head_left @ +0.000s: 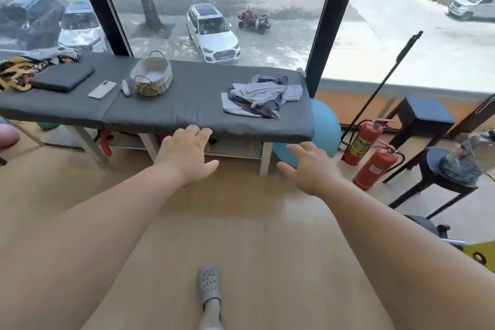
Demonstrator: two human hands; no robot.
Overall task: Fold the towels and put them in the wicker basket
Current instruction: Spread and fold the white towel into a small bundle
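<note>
Near the counter's (160, 115) right end, towels (263, 96) lie crumpled; wicker basket (152, 78) mid-counter. I note left grip (184, 154) and right grip (308, 166) spread, empty, before the front edge.

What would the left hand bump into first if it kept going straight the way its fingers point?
Most likely the front edge of the grey padded table. The left hand is open, with its fingertips already at that edge in the picture, though depth is hard to judge. The towels lie further right.
</note>
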